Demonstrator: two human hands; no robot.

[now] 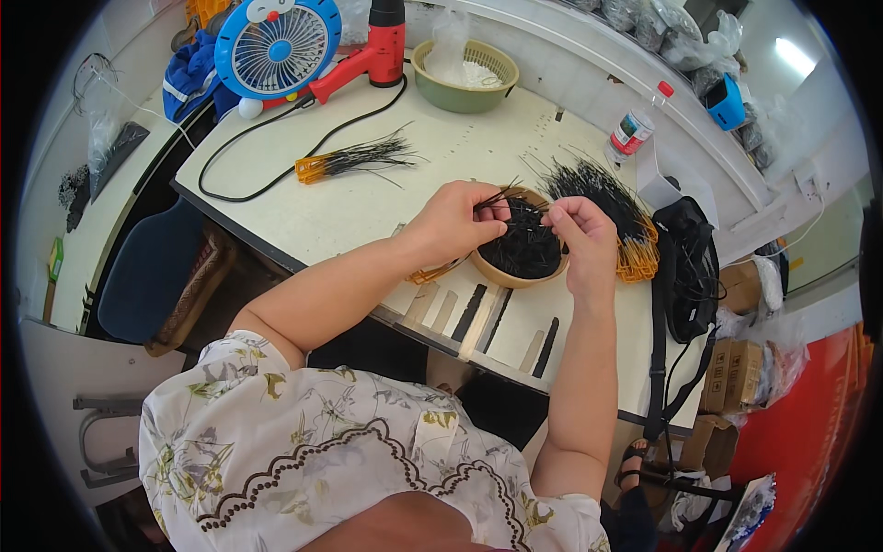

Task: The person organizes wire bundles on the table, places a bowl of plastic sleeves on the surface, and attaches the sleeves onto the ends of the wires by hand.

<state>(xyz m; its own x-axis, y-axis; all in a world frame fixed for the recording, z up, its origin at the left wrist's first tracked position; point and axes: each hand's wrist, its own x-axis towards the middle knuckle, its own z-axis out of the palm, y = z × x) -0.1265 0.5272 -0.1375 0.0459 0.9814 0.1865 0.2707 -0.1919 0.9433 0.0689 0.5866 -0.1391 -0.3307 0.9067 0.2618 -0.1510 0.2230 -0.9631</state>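
Observation:
My left hand (460,221) is closed around a bundle of thin black wires (498,197). Orange ends (430,274) of the bundle stick out below that wrist. My right hand (585,230) pinches thumb and forefinger together close to the wire tips; what lies between them is too small to make out. Both hands are over a round tan bowl (501,279) heaped with small black pieces (526,247). Just right of the bowl lies a large pile of black wires (598,198) with orange ends. A smaller wire bundle (354,158) rests farther left on the table.
A red heat gun (368,66), a blue fan (278,51) and a green basket (469,92) stand at the back of the table (276,207). A bottle (631,129) and a black bag (690,267) are at the right. Slotted strips (469,313) line the front edge.

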